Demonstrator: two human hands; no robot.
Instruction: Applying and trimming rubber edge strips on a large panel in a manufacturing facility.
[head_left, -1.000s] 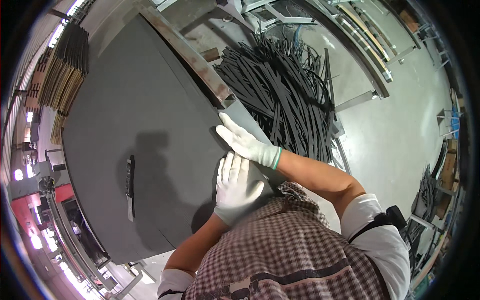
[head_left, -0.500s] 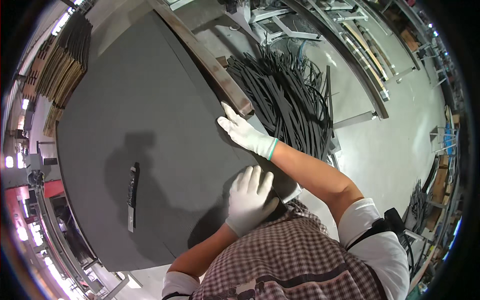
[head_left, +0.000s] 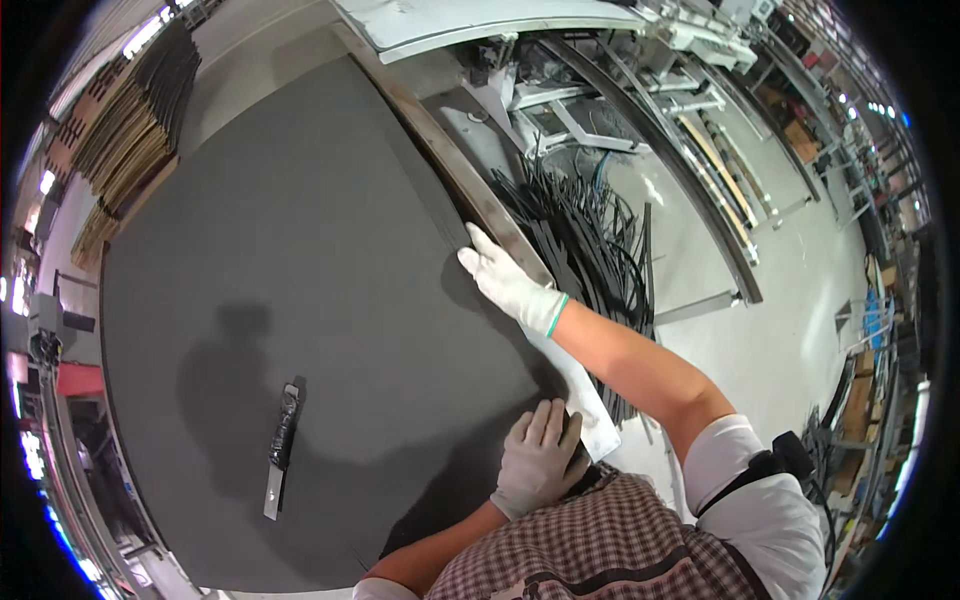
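Clearly, a large dark grey sheet (head_left: 330, 220) fills the left and middle of the scene, lying flat, with both hands, in white gloves, at its right side. The right hand (head_left: 510, 282), farther off, rests on the right edge beside a rusty metal rail (head_left: 460, 169), its fingers stretched and slightly spread; whether they pinch the edge, I cannot tell. The left hand (head_left: 535, 465) is at the near right corner, back upward and fingers pointing away from the body, close to the checked apron (head_left: 570, 550); its underside is hidden, so its grip cannot be told. Well apart from both, a tool (head_left: 283, 435) with a black-wrapped handle lies on the left half of the sheet, its flat metal end toward the near side. Past the rail, on the right, black strips (head_left: 585, 240) lie heaped. Brown and dark boards (head_left: 135, 140) are stacked far left.
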